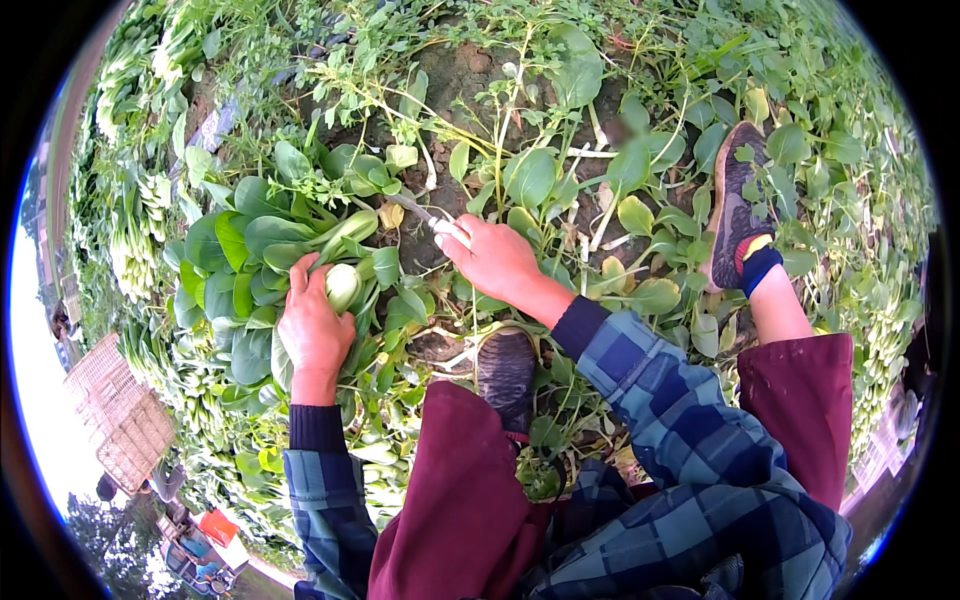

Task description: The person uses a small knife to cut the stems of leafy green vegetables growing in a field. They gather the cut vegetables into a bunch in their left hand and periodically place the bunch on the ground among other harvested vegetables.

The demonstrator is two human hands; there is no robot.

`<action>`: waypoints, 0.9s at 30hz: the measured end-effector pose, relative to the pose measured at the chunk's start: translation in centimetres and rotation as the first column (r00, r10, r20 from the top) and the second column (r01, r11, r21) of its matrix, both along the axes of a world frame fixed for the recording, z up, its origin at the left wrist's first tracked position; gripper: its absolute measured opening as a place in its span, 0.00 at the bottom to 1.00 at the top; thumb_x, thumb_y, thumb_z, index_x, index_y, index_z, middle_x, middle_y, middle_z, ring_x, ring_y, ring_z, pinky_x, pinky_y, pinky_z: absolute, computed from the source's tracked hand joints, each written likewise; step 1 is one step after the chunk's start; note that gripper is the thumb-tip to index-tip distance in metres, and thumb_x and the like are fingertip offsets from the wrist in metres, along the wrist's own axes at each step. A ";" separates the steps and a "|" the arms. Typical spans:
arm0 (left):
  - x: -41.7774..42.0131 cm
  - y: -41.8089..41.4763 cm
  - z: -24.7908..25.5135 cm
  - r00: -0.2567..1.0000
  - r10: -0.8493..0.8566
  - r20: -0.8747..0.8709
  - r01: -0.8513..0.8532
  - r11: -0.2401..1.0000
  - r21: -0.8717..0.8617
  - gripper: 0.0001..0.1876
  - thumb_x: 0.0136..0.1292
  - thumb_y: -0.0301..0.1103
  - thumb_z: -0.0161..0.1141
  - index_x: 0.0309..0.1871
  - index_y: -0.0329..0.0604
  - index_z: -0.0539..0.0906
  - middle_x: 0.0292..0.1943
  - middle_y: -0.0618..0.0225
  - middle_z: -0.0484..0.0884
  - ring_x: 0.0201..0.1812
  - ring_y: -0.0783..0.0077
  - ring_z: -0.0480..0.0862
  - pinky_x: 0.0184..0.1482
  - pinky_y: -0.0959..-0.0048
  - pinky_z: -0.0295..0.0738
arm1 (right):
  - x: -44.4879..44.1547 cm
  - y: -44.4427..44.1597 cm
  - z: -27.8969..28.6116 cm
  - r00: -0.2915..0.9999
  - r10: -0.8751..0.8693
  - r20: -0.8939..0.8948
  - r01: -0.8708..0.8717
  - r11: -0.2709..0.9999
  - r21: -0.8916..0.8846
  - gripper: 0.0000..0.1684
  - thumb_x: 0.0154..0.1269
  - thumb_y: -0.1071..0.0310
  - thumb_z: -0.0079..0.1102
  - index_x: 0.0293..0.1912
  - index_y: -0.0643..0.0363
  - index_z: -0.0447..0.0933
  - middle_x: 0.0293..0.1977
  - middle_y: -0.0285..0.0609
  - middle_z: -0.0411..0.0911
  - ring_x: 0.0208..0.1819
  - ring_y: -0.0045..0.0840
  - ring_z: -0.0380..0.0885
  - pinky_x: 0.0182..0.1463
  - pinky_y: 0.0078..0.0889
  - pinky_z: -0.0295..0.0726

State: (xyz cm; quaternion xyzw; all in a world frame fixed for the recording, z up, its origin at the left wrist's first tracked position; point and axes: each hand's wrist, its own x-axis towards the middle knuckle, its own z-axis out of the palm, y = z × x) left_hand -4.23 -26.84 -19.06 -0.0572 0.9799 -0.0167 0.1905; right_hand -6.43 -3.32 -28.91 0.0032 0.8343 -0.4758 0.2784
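Note:
My left hand (319,330) is closed around a head of bok choy (343,288), its pale cut base turned up beside my thumb. A second bok choy head (352,231) lies just beyond my fingers, among broad dark green leaves (259,225). My right hand (495,259) grips a knife by its pale handle (453,231). The knife's metal blade (411,205) points up and left, towards the second head's base. Leaves and weeds cover part of the blade, so I cannot tell whether its tip touches a plant.
Leafy plants and weeds surround patches of bare soil (457,75). Cut stalks (600,225) lie ahead of my right shoe (739,202); my left shoe (508,371) is nearer. Piles of bok choy (135,255) line the left. Stacked plastic crates (124,412) and a vehicle (196,559) stand farther off.

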 end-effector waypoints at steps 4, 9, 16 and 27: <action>0.3 -0.7 -0.4 0.999 0.033 0.000 -0.033 0.999 0.012 0.31 0.44 0.26 0.69 0.57 0.47 0.79 0.66 0.76 0.71 0.55 0.59 0.83 0.50 0.60 0.81 | 0.2 -0.9 0.5 0.997 0.077 0.026 -0.075 0.994 -0.075 0.25 0.71 0.42 0.51 0.44 0.56 0.77 0.30 0.53 0.83 0.33 0.51 0.82 0.38 0.55 0.78; 0.9 -1.6 -1.2 0.996 0.085 -0.018 -0.083 0.994 0.066 0.30 0.44 0.26 0.68 0.57 0.46 0.80 0.66 0.78 0.72 0.55 0.60 0.83 0.51 0.61 0.81 | -1.6 -1.4 -0.9 0.992 0.083 0.091 -0.082 0.996 -0.015 0.28 0.72 0.41 0.50 0.46 0.58 0.78 0.35 0.54 0.83 0.39 0.51 0.82 0.42 0.54 0.80; 1.5 -1.9 -1.5 0.996 0.068 -0.064 -0.062 0.994 0.087 0.29 0.44 0.26 0.68 0.56 0.46 0.80 0.65 0.78 0.74 0.55 0.60 0.83 0.51 0.61 0.81 | -1.8 -2.5 -0.8 0.980 0.142 0.140 -0.143 0.990 -0.002 0.26 0.73 0.44 0.49 0.47 0.57 0.79 0.38 0.54 0.84 0.42 0.51 0.83 0.46 0.53 0.80; 2.1 -2.8 -1.9 0.982 0.109 -0.153 -0.079 0.979 0.190 0.28 0.44 0.26 0.66 0.55 0.43 0.81 0.62 0.70 0.77 0.56 0.58 0.82 0.55 0.63 0.80 | -1.1 -4.0 0.2 0.975 0.191 0.113 -0.200 0.977 0.076 0.25 0.71 0.44 0.51 0.48 0.55 0.80 0.39 0.51 0.84 0.44 0.48 0.83 0.48 0.51 0.80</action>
